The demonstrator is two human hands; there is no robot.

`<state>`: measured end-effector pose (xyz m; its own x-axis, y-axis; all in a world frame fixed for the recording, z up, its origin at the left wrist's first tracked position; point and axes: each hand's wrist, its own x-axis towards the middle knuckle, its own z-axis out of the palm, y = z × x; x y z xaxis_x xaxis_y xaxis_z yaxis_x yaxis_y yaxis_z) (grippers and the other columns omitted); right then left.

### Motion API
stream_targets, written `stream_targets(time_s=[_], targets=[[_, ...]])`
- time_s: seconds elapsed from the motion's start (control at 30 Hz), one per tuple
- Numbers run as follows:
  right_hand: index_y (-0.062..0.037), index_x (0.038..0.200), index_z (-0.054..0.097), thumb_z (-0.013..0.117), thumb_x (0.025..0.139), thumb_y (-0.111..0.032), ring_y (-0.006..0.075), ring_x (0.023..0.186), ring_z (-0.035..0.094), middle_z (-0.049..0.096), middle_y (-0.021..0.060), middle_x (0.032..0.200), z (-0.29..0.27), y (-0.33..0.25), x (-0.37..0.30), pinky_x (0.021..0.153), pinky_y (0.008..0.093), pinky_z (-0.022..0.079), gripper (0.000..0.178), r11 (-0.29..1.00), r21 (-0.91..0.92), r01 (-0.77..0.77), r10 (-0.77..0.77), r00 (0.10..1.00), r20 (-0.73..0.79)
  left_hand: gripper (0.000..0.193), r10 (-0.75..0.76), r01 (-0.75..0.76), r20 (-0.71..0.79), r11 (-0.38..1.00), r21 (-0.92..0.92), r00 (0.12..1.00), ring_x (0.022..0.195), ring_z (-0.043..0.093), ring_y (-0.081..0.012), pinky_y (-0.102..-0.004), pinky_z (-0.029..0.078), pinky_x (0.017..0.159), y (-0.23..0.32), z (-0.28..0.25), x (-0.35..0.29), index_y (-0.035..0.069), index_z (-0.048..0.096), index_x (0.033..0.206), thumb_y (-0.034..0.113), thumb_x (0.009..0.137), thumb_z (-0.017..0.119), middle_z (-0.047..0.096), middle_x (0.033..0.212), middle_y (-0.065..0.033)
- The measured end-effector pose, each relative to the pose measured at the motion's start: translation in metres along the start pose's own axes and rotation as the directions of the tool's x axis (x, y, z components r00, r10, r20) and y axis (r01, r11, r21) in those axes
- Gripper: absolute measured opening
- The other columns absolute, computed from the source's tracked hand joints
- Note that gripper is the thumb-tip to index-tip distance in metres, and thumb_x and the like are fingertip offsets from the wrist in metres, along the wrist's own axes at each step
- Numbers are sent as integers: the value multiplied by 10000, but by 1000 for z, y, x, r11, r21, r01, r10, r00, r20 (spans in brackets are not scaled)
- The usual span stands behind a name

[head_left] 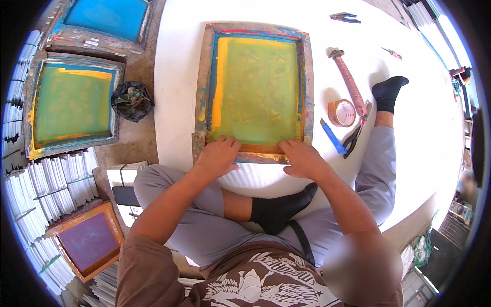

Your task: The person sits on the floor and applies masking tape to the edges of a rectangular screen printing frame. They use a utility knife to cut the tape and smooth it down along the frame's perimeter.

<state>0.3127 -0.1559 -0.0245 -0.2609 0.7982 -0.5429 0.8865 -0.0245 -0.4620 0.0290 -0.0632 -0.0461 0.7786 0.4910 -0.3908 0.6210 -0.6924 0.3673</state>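
Note:
A wooden screen printing frame [204, 77] lies flat on a white surface in front of me. Its mesh [258, 92] is yellow-green, with a yellow band down the left side and blue edges; the wood is stained with paint. My left hand [221, 156] is closed over the near rail at its left end, with the fingertips on the inner edge. Toward the other end of that rail, my right hand [300, 158] grips it in the same way, fingers over the top. The undersides of both grips are hidden.
Right of the frame lie a hammer [349, 82], a tape roll [341, 113], a blue utility knife [333, 137], dark-handled pliers [353, 143], more pliers [345, 18] and a small screwdriver [392, 53]. At left are other screens [76, 102], a black plastic bag [132, 101] and paper stacks [53, 187].

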Motion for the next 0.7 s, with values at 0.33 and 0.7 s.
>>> stream_targets(time_s=[0.33,0.7], targets=[[-21,1135,581,697,772,-81,389,1086,667,666,185,1099,9,4,5,904,493,556,386,998,-65,-7,5,999,-34,568,-36,37,71,999,-6,997,1171,631,-392,-490,544,975,-16,-14,-12,21,600,1164,321,774,885,644,1167,-193],[-17,1174,578,714,801,-112,376,1074,689,722,182,981,11,3,8,999,509,508,408,978,-203,-38,35,999,-17,501,15,-41,100,964,261,995,1160,646,-290,-409,526,999,-22,-15,-9,49,691,1039,381,728,903,736,1017,-115]])
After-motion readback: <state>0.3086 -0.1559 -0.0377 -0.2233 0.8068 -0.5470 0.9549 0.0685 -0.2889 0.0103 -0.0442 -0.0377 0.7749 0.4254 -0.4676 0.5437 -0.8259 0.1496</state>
